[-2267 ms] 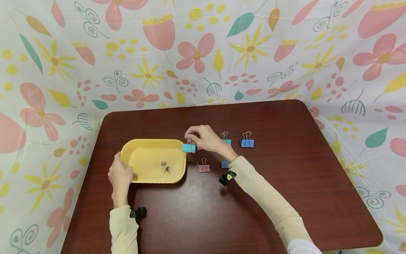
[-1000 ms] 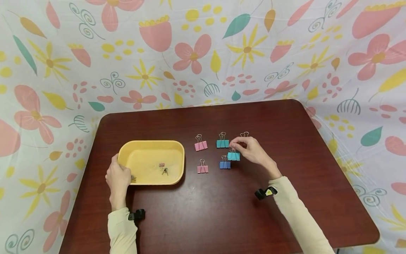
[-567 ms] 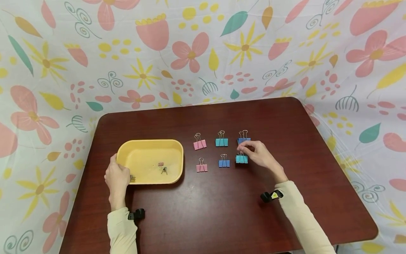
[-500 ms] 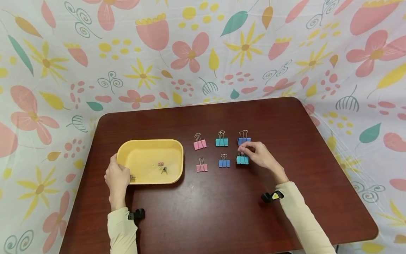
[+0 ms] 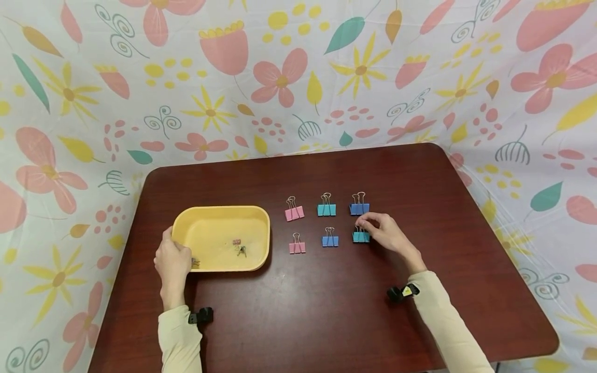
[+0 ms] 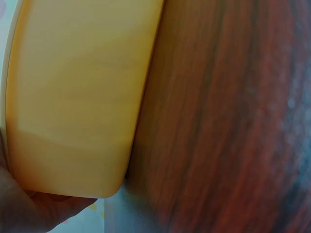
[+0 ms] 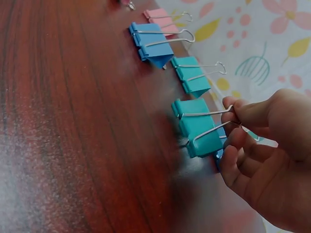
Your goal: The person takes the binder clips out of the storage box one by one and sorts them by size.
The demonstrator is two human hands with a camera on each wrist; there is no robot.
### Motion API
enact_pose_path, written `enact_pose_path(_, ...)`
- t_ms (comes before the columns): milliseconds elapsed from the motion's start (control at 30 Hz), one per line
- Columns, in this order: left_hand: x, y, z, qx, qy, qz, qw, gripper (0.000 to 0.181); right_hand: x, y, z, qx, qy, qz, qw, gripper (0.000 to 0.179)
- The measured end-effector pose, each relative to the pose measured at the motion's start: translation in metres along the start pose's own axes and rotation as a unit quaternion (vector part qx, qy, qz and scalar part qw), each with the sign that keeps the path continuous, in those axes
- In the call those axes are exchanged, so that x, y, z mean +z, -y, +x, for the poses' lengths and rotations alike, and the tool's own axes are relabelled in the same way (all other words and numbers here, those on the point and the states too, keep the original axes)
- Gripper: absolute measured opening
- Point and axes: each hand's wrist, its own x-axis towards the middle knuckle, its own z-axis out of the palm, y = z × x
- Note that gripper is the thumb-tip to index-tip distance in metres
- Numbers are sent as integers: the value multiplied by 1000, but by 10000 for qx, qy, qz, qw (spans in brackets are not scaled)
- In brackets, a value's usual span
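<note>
My right hand (image 5: 389,238) pinches the wire handles of a teal binder clip (image 5: 361,237) at the right end of the front row of clips. In the right wrist view, thumb and fingertips hold those handles above the teal clip body (image 7: 197,131); whether it touches the table I cannot tell. At the left, my left hand (image 5: 172,267) grips the left end of a yellow tray (image 5: 210,233). The left wrist view shows the tray's outer wall (image 6: 82,97) with the hand at its corner. A few small clips (image 5: 241,250) lie inside the tray, some partly behind the left hand.
Beside the held clip stand a small blue clip (image 5: 330,241) and a small pink clip (image 5: 297,247). Behind them is a row with a pink clip (image 5: 294,213), a teal clip (image 5: 326,210) and a blue clip (image 5: 359,209). A floral cloth (image 5: 280,124) backs the brown table (image 5: 298,321).
My right hand has carried the teal clip from the tray's right rim to the right end of the front row, shifting slightly right and nearer lately. The left hand stays on the tray.
</note>
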Motion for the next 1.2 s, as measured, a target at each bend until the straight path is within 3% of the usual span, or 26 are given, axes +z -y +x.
enact_pose_path(333, 1, 1, 0, -41, 37, 57, 10000, 54, -1, 0, 1, 57, -137, 346, 9993, 23)
enact_pose_path(533, 0, 0, 1, -33, 19, 27, 10000, 54, -17, 42, 6, -97, -263, 304, 9991, 22)
enact_pose_path(633, 0, 0, 1, -19, -1, 2, 10000, 54, -20, 44, 15, -226, -275, 288, 9990, 20)
enact_pose_path(767, 1, 1, 1, -5, -10, -19, 10000, 54, -14, 41, 30, -346, -105, 456, 9983, 18)
enact_pose_path(967, 2, 0, 1, -9, 33, -15, 10000, 55, -3, 67, 44, -352, 231, 833, 9956, 18)
enact_pose_path(1200, 2, 1, 2, 2, 1, 61, 10000, 54, 18, 93, 57, -778, 486, 1099, 9897, 17)
